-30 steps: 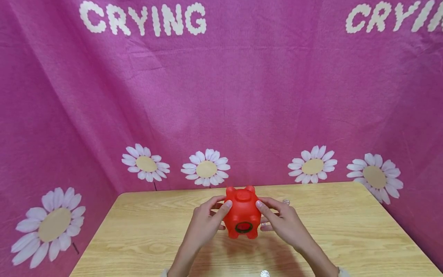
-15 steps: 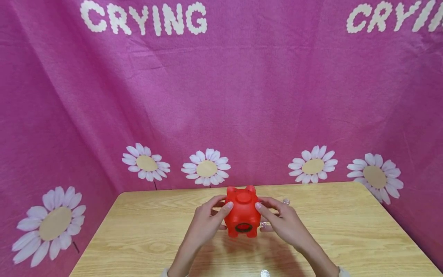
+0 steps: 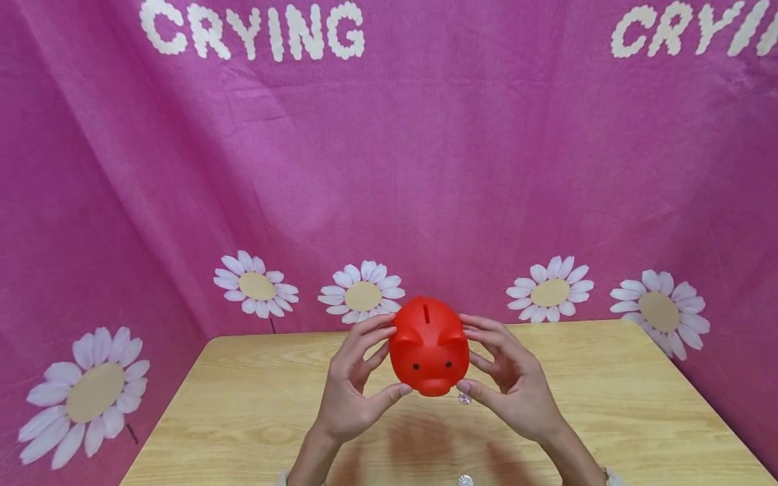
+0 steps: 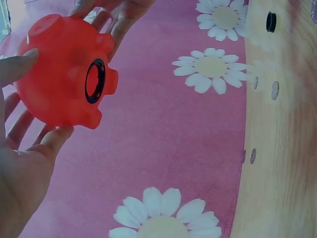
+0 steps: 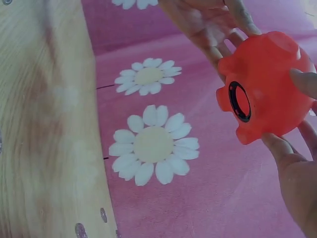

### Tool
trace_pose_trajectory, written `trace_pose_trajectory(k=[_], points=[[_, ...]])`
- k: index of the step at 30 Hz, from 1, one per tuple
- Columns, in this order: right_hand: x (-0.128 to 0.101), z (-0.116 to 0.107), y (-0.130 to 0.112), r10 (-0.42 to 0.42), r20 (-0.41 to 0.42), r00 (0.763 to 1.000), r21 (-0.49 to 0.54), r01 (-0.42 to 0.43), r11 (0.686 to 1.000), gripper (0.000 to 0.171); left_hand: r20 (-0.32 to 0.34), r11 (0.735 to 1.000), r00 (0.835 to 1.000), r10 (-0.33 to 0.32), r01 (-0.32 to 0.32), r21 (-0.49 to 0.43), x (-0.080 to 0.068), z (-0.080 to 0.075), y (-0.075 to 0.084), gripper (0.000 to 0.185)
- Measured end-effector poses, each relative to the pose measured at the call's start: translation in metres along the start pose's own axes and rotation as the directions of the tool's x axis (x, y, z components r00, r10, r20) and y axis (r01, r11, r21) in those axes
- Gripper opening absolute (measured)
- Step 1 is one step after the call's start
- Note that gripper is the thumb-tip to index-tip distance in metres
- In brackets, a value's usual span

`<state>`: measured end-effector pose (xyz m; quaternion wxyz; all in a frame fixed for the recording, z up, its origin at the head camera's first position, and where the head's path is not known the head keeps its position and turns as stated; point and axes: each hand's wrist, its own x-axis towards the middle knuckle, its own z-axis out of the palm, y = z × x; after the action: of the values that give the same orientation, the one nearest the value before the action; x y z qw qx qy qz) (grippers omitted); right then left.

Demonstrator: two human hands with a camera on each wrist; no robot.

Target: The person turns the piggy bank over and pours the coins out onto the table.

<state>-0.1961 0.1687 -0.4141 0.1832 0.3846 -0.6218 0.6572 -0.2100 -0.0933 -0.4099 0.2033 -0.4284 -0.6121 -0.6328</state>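
- Coin (image 3: pixel 464 480) lay on table (image 3: pixel 608 405), nearest the viewer, below the piggy bank (image 3: pixel 429 345).
- Left hand (image 3: pixel 352 378) and right hand (image 3: pixel 509 378) clasped piggy bank from both sides, raised above the table, snout toward viewer, likely for inspection.
- Pink daisy backdrop (image 3: pixel 389 169) hung behind piggy bank.

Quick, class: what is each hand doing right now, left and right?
Left hand: grip curled round the red piggy bank, held above the table.
Right hand: grip curled round the same piggy bank, on its other side.

pink daisy-print cloth (image 3: pixel 425 169) | "CRYING" lettering (image 3: pixel 252 30) | wooden table (image 3: pixel 608 405)
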Motion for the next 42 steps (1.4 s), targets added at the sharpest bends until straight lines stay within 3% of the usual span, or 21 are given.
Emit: trace_pose_trajectory(k=[5,13,17,20,23,30,33,37,39,42], points=[[-0.001,0.001,0.002,0.022,-0.010,1.000,-0.022,-0.022,1.000,0.070,-0.008,0.999,0.999,-0.038,0.038,0.011,-0.001,-0.001,-0.001,0.071],[-0.002,0.002,-0.001,0.144,-0.038,0.989,-0.089,-0.147,0.985,0.067,-0.037,0.991,0.993,-0.112,0.115,0.065,-0.005,-0.001,0.000,0.069],[-0.002,0.004,-0.003,0.216,-0.072,0.974,-0.135,-0.224,0.965,0.061,-0.092,0.970,0.974,-0.209,0.218,0.108,-0.005,0.001,0.004,0.063],[-0.002,0.006,-0.004,0.290,-0.103,0.952,-0.168,-0.303,0.938,0.054,-0.142,0.930,0.932,-0.334,0.350,0.110,-0.004,0.004,0.007,0.056],[-0.001,0.008,-0.004,0.398,-0.120,0.910,-0.169,-0.414,0.895,0.047,-0.177,0.871,0.872,-0.457,0.479,0.110,-0.002,0.006,0.009,0.049],[-0.001,0.012,0.001,0.660,-0.107,0.744,-0.153,-0.668,0.729,0.047,-0.169,0.681,0.708,-0.686,0.706,0.195,-0.002,0.005,0.003,0.045],[-0.002,0.013,0.005,0.714,-0.098,0.693,-0.161,-0.719,0.676,0.049,-0.145,0.621,0.650,-0.746,0.757,0.202,-0.004,0.005,0.000,0.050],[-0.003,0.013,0.007,0.735,-0.094,0.671,-0.181,-0.738,0.650,0.051,-0.137,0.577,0.607,-0.783,0.790,0.208,-0.004,0.006,-0.003,0.051],[-0.003,0.013,0.007,0.738,-0.095,0.668,-0.185,-0.740,0.646,0.052,-0.134,0.572,0.604,-0.786,0.792,0.215,-0.004,0.006,-0.004,0.052],[-0.002,0.013,0.006,0.742,-0.097,0.663,-0.181,-0.745,0.642,0.052,-0.128,0.580,0.612,-0.780,0.785,0.217,-0.004,0.005,-0.005,0.053]])
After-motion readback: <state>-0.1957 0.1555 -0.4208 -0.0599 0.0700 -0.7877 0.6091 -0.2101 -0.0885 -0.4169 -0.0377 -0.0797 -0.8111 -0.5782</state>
